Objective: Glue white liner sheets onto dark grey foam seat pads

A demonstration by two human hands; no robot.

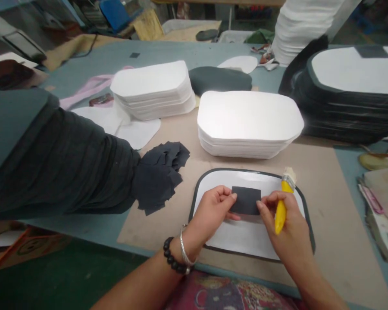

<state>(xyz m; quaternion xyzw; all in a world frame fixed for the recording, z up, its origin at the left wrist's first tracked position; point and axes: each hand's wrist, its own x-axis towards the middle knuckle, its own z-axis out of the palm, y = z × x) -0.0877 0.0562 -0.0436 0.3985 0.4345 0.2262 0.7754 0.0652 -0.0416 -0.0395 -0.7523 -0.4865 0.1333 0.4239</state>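
Between my two hands is a small black rectangular patch (246, 200), held above a white rounded panel with a dark border (242, 237). My left hand (215, 209) pinches the patch's left edge between thumb and fingers. At the opposite edge, the thumb and finger of my right hand (286, 219) grip its lower right corner. A yellow-handled paintbrush (280, 215) is also tucked in my right hand, bristles pointing away from me. Whether the patch touches the panel I cannot tell.
Loose black patches (158, 181) lie left of the panel, beside a large leaning stack of dark pieces (61, 163). White stacks (250, 116) (151, 86) stand behind. A dark stack topped with a white panel (352, 103) rises at right, near papers (381, 193).
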